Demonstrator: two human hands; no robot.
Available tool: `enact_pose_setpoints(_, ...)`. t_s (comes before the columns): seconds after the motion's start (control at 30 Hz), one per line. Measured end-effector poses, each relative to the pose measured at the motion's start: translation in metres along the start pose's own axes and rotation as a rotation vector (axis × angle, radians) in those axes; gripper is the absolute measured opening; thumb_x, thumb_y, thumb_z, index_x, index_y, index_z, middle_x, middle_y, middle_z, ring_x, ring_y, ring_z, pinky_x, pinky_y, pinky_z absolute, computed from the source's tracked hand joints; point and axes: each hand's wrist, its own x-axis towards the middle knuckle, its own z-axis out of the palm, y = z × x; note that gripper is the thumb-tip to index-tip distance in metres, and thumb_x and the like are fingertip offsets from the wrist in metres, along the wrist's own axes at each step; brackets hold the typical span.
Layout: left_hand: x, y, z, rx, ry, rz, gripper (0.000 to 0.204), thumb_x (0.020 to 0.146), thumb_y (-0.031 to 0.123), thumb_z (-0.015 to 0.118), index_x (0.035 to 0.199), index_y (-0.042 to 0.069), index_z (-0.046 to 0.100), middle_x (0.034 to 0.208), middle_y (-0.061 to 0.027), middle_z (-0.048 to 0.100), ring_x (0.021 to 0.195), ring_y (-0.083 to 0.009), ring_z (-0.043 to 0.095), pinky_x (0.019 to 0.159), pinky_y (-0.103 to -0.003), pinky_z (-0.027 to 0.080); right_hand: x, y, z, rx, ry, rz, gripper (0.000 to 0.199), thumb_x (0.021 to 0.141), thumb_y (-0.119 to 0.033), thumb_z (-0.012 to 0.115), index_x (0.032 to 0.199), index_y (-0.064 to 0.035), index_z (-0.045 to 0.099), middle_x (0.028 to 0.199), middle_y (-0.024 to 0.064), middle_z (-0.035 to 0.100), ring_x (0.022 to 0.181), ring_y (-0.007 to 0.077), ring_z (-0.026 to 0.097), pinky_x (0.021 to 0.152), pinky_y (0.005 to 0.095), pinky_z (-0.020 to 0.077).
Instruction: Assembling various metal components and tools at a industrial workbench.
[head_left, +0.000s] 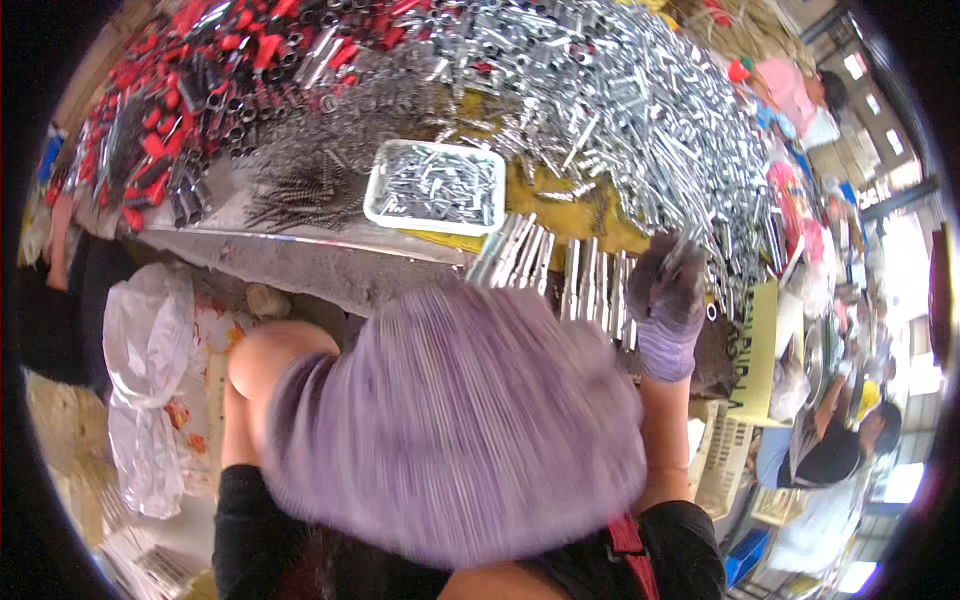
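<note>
My left hand [460, 420], in a purple striped knit glove, is raised very close to the camera and fills the middle of the picture. Motion smears it, so its fingers cannot be read. Farther right, my right hand [665, 305], in a purple glove with dark, soiled fingers, is over the near edge of the work surface. Its fingers look curled together, with shiny metal at their tips, but what they hold is not clear. Beside it lie rows of silver metal tubes [592, 285]. Behind these stands a white tray [374, 200] of small metal pieces.
A large heap of loose silver metal parts [640, 120] covers the far side. Red-and-dark tubular parts [160, 140] are piled at left, near dark thin springs or screws [300, 200]. A yellow board [762, 350] stands at right. Other people [835, 440] sit nearby.
</note>
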Motion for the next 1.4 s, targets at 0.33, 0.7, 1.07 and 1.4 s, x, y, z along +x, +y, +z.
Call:
enact_pose_setpoints(0.33, -0.028, 0.031, -0.058, 0.082, -0.035, -0.084, 0.024, 0.074, 0.027, 0.06, 0.088, 0.009, 0.058, 0.063, -0.0053, 0.056, 0.054, -0.0237, 0.057, 0.046, -0.036, 0.044, -0.011, -0.023, 0.03, 0.182, 0.025, 0.189, 0.038, 0.086, -0.034, 0.059, 0.107, -0.0023, 0.059, 0.08, 0.0, 0.061, 0.054, 0.0031, 0.049, 0.044, 0.0174, 0.0327)
enact_pose_setpoints(0.7, -0.014, 0.036, -0.095, 0.318, -0.113, -0.041, 0.022, 0.067, 0.025, 0.065, 0.084, 0.011, 0.061, 0.066, -0.0027, 0.057, 0.053, -0.0199, 0.056, 0.045, -0.035, 0.042, 0.186, 0.04, 0.097, -1.186, -0.363, 0.174, 0.061, 0.082, -0.039, 0.055, 0.13, -0.0047, 0.039, 0.126, 0.0221, 0.047, 0.119, 0.0348, 0.043, 0.101, 0.0388, 0.0323)
enact_pose_setpoints(1.07, -0.046, -0.059, 0.06, -1.396, 0.167, -0.703, 0.055, 0.085, 0.023, 0.059, 0.13, 0.001, 0.038, 0.102, -0.012, 0.06, 0.072, -0.0167, 0.058, 0.067, -0.029, 0.048, 0.214, 0.068, 0.099, -1.329, -0.394, 0.2, 0.041, 0.082, -0.037, 0.052, 0.106, -0.0034, 0.054, 0.108, 0.0217, 0.058, 0.099, 0.0359, 0.057, 0.088, 0.0428, 0.0423)
enact_pose_setpoints(1.4, -0.007, -0.063, 0.134, -1.784, 0.481, -0.678, 0.06, 0.082, 0.054, 0.054, 0.117, 0.006, 0.044, 0.106, -0.0098, 0.053, 0.095, -0.02, 0.054, 0.081, -0.037, 0.048, 0.011, -0.077, 0.084, -0.899, -0.805, -0.154, 0.038, 0.084, -0.033, 0.054, 0.112, -0.0068, 0.051, 0.095, 0.0153, 0.061, 0.078, 0.0323, 0.062, 0.065, 0.0381, 0.0502)
